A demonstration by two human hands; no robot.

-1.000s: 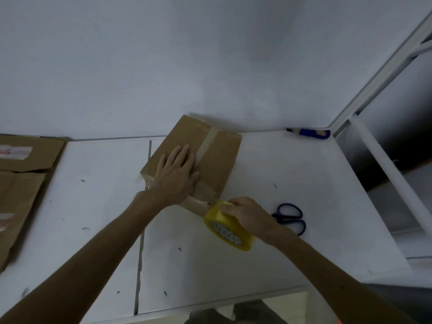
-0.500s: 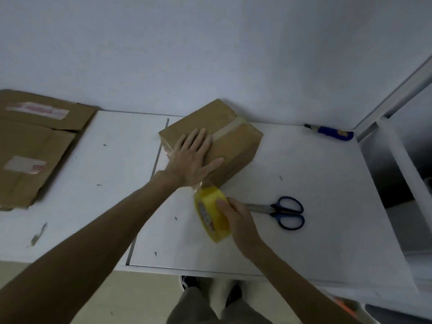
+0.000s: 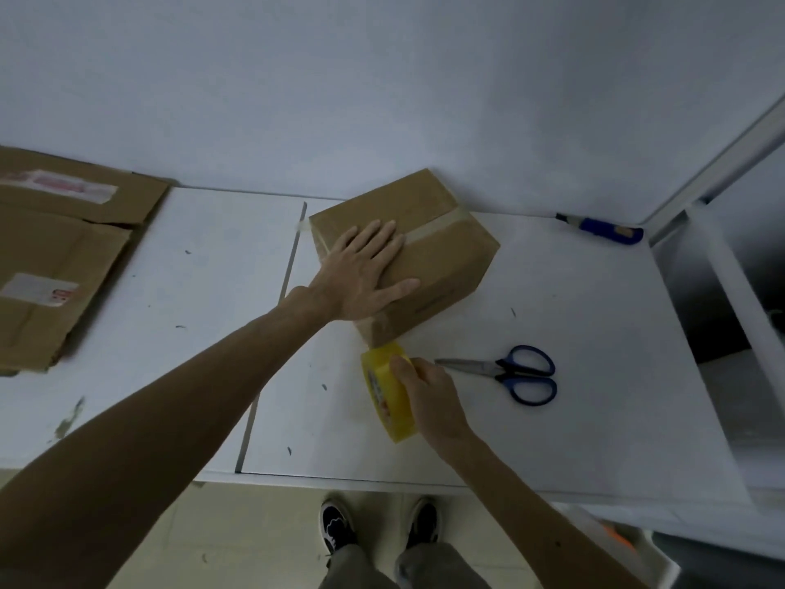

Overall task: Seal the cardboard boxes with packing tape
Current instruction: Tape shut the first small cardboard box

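From the head camera I count one box [image 3: 441, 265] on the table [image 3: 594, 418], right under my left hand [image 3: 365, 274], which lies flat on its top with fingers spread, one strip of tape running out past the fingertips. My right hand [image 3: 429, 401] curls round the one yellow tape roll [image 3: 384, 393], held on edge just beside the box's near corner. One pair of scissors [image 3: 509, 371] lies just right of that hand, one blue-handled cutter [image 3: 603, 229] well beyond it, and flattened cardboard [image 3: 55, 248], layers uncountable, sits well left of the left hand.
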